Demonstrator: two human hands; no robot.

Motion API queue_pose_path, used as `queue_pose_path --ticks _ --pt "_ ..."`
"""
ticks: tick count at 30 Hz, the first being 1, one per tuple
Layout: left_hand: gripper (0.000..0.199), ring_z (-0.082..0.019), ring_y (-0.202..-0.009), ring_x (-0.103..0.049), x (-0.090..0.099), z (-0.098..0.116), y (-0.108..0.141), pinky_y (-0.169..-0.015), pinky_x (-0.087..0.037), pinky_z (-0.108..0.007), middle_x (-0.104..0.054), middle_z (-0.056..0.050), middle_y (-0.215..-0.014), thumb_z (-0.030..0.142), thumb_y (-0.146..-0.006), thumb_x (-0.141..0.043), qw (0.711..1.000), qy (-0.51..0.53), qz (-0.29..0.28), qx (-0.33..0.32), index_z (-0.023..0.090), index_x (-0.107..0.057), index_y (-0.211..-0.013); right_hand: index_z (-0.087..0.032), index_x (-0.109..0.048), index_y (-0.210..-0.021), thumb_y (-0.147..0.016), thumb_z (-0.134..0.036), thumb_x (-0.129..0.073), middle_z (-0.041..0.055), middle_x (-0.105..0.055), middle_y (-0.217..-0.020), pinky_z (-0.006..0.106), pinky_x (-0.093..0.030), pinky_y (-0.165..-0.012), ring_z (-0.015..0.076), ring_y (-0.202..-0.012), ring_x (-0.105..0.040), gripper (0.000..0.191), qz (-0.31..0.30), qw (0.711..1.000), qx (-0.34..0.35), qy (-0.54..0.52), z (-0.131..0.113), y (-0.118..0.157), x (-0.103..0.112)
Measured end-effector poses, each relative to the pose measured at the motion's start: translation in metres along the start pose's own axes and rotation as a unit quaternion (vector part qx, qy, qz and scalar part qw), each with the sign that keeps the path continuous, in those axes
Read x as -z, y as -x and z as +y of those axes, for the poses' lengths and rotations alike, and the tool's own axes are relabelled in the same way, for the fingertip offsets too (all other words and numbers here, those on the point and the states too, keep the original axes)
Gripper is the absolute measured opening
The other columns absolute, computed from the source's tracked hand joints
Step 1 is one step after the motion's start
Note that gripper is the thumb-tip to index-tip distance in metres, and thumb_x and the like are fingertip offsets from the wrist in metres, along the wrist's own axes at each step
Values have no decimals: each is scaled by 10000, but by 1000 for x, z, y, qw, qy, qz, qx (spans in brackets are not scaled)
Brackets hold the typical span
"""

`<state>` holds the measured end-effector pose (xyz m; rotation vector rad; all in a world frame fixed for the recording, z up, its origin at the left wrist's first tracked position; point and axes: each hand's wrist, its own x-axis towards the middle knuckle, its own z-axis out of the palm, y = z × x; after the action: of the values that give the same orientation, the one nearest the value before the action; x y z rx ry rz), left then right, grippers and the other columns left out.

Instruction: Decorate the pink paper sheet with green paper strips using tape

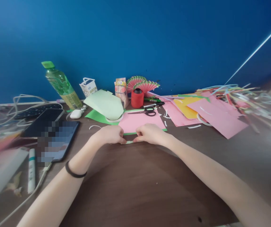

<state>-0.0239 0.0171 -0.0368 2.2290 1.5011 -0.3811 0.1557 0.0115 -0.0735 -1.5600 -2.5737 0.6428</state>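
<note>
Pale strip (pixel 129 142) btwn L hand (pixel 109 134) & R hand (pixel 151 134), both pinching it; pink sheet (pixel 139 122) just beyond.

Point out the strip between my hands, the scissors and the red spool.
Strip (pixel 129 142): head view, its exposed middle.
Scissors (pixel 146 111): head view, where blades meet handles.
Red spool (pixel 137 99): head view, its red side.

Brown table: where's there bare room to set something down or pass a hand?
The widest bare patch of table lies between the left forearm and right forearm, nearer than the paper strip. Another lies right of the right forearm, short of the loose pink sheet. It's crowded along the blue wall and, at left, around the nearer phone and marker.
</note>
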Motion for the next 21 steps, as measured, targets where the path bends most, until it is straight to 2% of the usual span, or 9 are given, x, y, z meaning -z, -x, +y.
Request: queue_pose_path --ticks 7,9,11,14,16,18,21 --pt "302 -150 -533 -463 3 0 0 -510 -265 -260 -509 -5 -553 480 -649 -521 1000 -2 -2 12 184 -527 -591 -184 -472 -586 -738 -517 -558 -10 -536 -585 227 -228 -505 114 -550 -429 376 17 1000 7 1 3 -1 1" --pt "276 -165 -586 -494 7 -4 0 -525 -285 -258 -548 -14 -612 459 -673 -498 999 12 34 16 189 -526 -625 -182 -470 -587 -752 -508 -541 -7 -539 -598 227 -235 -508 114 -556 -430 372 32 999 9 0 6 0 3" --pt "257 -185 -659 -525 12 -11 1 -552 -309 -258 -592 -31 -703 434 -709 -454 994 24 99 32 193 -537 -679 -180 -468 -588 -774 -478 -519 -6 -534 -604 227 -239 -510 113 -560 -430 355 49 999 4 -2 8 1 6" --pt "258 -216 -729 -546 21 -28 4 -580 -327 -266 -622 -62 -796 401 -739 -397 977 10 189 97 193 -549 -749 -179 -473 -593 -796 -427 -493 -5 -524 -602 223 -241 -510 111 -565 -430 321 72 997 -16 -12 12 3 13" --pt "247 -225 -736 -553 26 -38 5 -574 -324 -266 -630 -72 -814 381 -731 -409 967 -6 208 147 193 -563 -777 -178 -490 -611 -796 -408 -490 1 -536 -630 219 -242 -512 112 -579 -441 295 84 996 -27 -22 14 3 16" --pt "223 -211 -728 -558 27 -46 3 -583 -333 -258 -638 -59 -819 348 -732 -424 970 -6 203 133 196 -579 -786 -179 -503 -629 -791 -390 -497 6 -549 -660 215 -245 -514 112 -589 -452 266 90 995 -30 -30 15 4 18" --pt "209 -180 -725 -563 19 -49 -5 -631 -373 -249 -628 -39 -840 279 -754 -433 976 -9 212 41 200 -600 -851 -181 -510 -632 -783 -368 -506 1 -547 -652 215 -246 -514 110 -580 -453 240 96 994 -31 -35 16 3 17"
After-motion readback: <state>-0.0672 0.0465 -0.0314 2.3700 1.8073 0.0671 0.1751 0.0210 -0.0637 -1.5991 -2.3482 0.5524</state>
